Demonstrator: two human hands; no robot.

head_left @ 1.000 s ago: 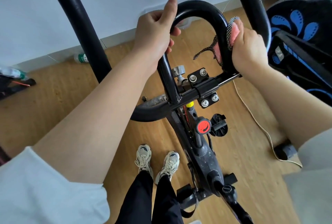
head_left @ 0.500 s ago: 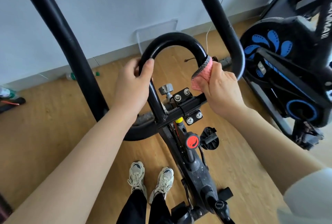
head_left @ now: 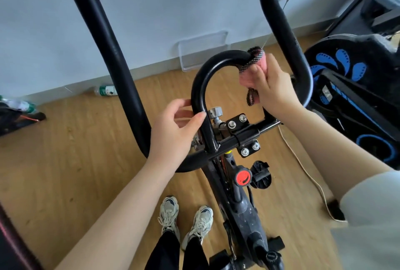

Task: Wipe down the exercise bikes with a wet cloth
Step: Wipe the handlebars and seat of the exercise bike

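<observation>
While a person stands beside a black bike (head_left: 246,211), the head view shows the right hand (head_left: 275,90) holding a pink cloth (head_left: 245,80) with dark mesh backing against the upper right curve of the loop bar (head_left: 198,87). Its fingers lie close together and curl over the cloth, the thumb pressing on the pink side; a mesh end hangs just below the palm. The left hand (head_left: 173,126) grips the loop bar's left leg low down, near the clamp, with fingers curled behind the tube and the thumb tip touching its near side. 2 long handlebar horns rise on either side, the left horn (head_left: 112,53) well apart from the hands, the right horn (head_left: 279,20) just behind the right hand. A red knob (head_left: 243,177) sits on the frame below the clamp. 2 pale shoes (head_left: 171,211) stand on the wood floor (head_left: 75,161) left of the frame. At right stands a blue-patterned bike (head_left: 337,64), with a pale cable (head_left: 303,165) lying between the machines. A bottle (head_left: 106,91) lies by the wall, and a clear tray (head_left: 203,51) leans against it.
</observation>
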